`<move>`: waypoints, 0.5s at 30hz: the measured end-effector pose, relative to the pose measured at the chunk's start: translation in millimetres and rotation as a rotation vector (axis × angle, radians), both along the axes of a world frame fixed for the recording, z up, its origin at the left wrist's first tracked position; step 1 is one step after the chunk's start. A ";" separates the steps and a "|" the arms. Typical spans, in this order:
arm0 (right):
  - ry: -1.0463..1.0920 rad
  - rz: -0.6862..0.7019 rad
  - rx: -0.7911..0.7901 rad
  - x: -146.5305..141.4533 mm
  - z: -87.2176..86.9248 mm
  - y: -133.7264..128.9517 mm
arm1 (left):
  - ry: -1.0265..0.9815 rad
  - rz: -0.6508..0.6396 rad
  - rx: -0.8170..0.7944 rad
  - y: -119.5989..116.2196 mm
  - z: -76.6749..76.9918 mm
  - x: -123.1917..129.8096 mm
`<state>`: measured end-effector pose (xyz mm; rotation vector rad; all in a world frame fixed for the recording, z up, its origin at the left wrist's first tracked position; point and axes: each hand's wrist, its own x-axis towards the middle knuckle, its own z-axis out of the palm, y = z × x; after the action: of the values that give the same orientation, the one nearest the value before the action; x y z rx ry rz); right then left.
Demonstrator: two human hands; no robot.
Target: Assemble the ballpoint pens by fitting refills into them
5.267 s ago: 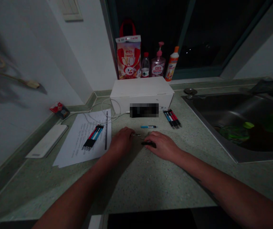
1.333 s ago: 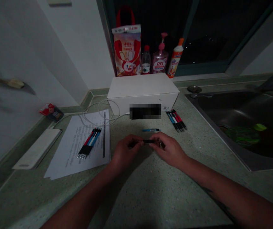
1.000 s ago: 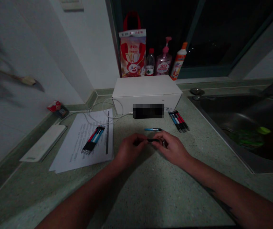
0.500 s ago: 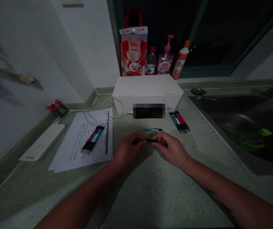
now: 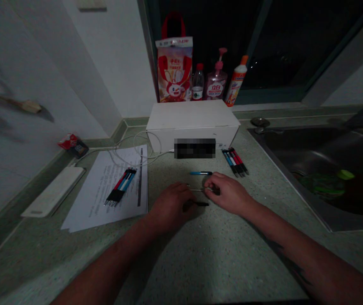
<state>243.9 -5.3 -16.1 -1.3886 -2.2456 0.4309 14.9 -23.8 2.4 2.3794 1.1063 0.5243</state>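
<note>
**Pen Parts in Hand, Forward of White Carton**

The speckled countertop (image 5: 226, 258) bears the white carton (image 5: 192, 114), the reference for all positions. Printed sheets (image 5: 81, 214) lie front-left of the carton. The left hand (image 5: 173, 205), forward of the carton, is curled palm-down; its grip cannot be determined. The right hand (image 5: 227, 190), forward and slightly right, has thumb and fingertips pinched together. Pens are grouped front-left (image 5: 120, 188), on the sheets, and at the carton's front-right corner (image 5: 235, 162). A blue pen section (image 5: 199, 173) lies directly forward. Farther forward, a black pen barrel (image 5: 203, 204) protrudes beneath the left hand: probably light, rigid, prone to rolling; hold mid-length. The slim refill (image 5: 196, 190) spans both hands, right end pinched: probably light and bendable; hold near its ends.
</note>
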 end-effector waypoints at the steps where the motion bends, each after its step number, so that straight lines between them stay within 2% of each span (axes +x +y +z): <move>1: -0.025 0.013 -0.002 0.6 -1.1 0.5 | 0.028 -0.013 -0.003 -0.3 0.0 0.3; 5: -0.104 0.061 0.020 1.6 -3.2 1.1 | 0.038 -0.014 -0.044 1.5 -1.9 -0.4; 10: -0.206 0.098 0.077 0.6 -0.8 1.1 | 0.000 0.214 0.010 14.0 -8.5 -6.0; 12: -0.221 0.104 0.095 -0.1 -0.9 1.0 | 0.041 0.256 0.049 20.5 -11.9 -8.1; 15: -0.209 0.110 0.111 -1.3 -1.9 0.7 | 0.101 0.243 0.087 27.9 -15.8 -9.0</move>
<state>242.6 -4.7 -18.0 -1.3100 -2.4816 0.2001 5.8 4.1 -13.3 2.3810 1.4578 0.5484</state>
